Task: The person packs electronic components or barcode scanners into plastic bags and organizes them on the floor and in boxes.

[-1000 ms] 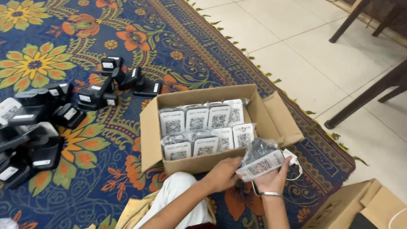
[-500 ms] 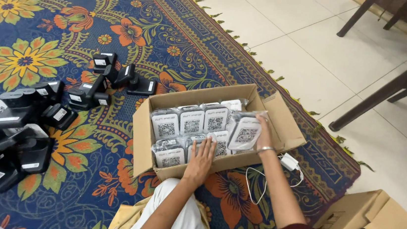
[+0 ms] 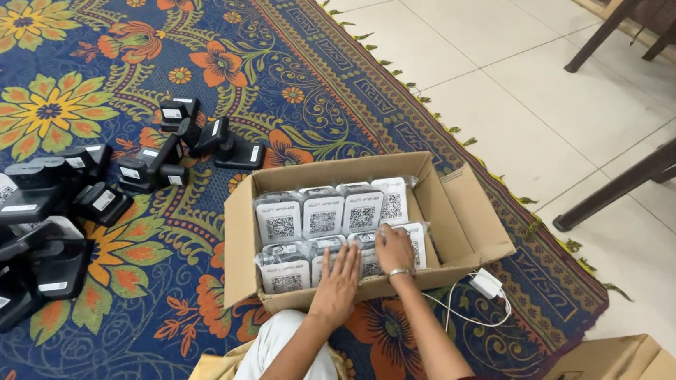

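Cardboard box (image 3: 451,217) holds nearly two full rows of bagged white devices (image 3: 323,213). Both hands lie flat and unclenched, gripping nothing: the left hand (image 3: 338,277) over the box's near wall, the right hand (image 3: 394,249) pressing the packets in the near row. Judging by this, much is packed; a heap of black devices (image 3: 28,234) sits left of the box, unbagged.

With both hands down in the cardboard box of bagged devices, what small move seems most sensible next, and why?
Probably press the front-row packets level and snug. The left hand and right hand both lie flat on that row inside the cardboard box, and those packets look less upright than the back row. Neither hand shows a grip on anything.
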